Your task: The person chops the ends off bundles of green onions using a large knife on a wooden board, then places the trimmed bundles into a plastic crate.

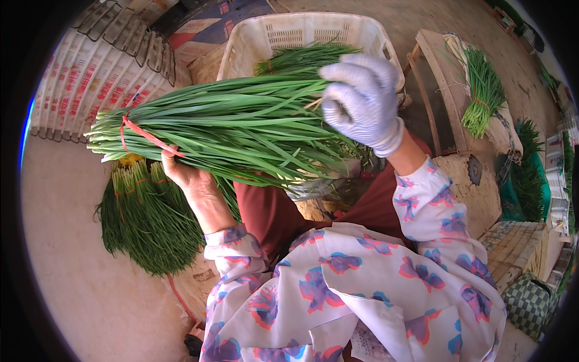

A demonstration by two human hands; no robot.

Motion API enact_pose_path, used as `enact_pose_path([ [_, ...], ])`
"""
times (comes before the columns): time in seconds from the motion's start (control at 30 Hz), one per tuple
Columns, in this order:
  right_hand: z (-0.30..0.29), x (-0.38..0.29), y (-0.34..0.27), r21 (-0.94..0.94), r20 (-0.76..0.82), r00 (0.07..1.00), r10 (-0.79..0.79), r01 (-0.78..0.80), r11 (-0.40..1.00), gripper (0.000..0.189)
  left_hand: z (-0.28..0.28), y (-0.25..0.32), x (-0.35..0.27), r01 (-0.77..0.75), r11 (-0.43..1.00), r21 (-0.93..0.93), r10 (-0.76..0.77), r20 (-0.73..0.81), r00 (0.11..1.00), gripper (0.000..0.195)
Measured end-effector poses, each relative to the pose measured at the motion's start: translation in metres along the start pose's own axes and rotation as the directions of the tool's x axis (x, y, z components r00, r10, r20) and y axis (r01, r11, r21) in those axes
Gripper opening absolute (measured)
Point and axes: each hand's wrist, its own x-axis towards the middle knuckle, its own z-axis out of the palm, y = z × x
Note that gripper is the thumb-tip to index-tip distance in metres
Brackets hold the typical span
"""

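Observation:
A large bunch of green garlic chives lies crosswise before me, its pale stem ends to the left and its leaf tips to the right. A red tie circles it near the stems. My bare left hand supports it from below, the thumb beside the tie. At the leaf tips is my right hand in a pale knitted glove, its fingers curled; a thin yellowish blade shows by the fingers, and whether they pinch it I cannot tell. Behind the bunch, a white plastic crate holds more tied chives.
Several tied bunches rest at the lower left. Stacked white crates stand at the upper left. On the right, another tied bunch lies on cloth over a wooden bench, near a green basket and a checkered bag.

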Motion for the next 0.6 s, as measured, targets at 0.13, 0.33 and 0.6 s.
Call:
enact_pose_path([
  [0.13, -0.049, 0.004, 0.012, -0.042, -0.024, 0.998, 0.066, -0.067, 0.997, 0.017, -0.005, 0.004, 0.000, -0.022, 1.000, -0.012, 0.022, -0.019, 1.000, 0.054],
  [0.33, -0.077, -0.051, 0.050, -0.069, 0.603, 0.741, 0.295, -0.320, 0.945, 0.016, -0.024, 0.032, 0.009, -0.098, 0.995, 0.001, 0.098, -0.035, 0.995, 0.053],
  [0.6, -0.031, -0.037, -0.017, 0.481, 0.616, 0.594, 0.518, -0.804, 0.350, 0.017, -0.028, 0.034, 0.004, -0.134, 0.987, -0.089, 0.135, 0.012, 0.991, 0.053],
])
